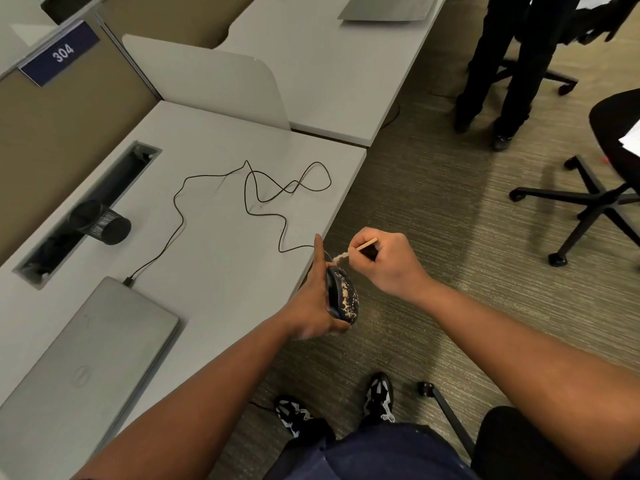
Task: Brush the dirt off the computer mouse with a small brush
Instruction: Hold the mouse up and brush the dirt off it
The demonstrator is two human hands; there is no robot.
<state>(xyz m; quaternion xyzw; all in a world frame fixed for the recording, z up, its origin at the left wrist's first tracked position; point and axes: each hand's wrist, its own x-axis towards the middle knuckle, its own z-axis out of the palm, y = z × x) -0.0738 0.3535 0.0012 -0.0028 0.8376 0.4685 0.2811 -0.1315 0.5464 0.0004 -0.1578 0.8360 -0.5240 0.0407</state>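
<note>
Only real text I can make out is "304" in white on a dark blue sign [59, 53], stuck on top of the tan divider at the far left. The closed grey laptop [83, 355] near left has a round logo on its lid, too faint to read.

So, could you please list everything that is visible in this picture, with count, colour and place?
mouse: 1, black with pale dirt, held beyond the desk edge
brush: 1, pale wood, bristles at the mouse's front end
cable: 1, black, looped on the desk, plugged into the near laptop
laptop: 2, silver, closed; one near left, one on the far desk
pen cup: 1, black mesh, lying on its side by the desk slot
desk: 2, white
sign: 1, blue, reads 304
office chairs: black, at right
standing person's legs: dark trousers, top right
left hand: grip on the mouse
right hand: grip on the brush
</note>
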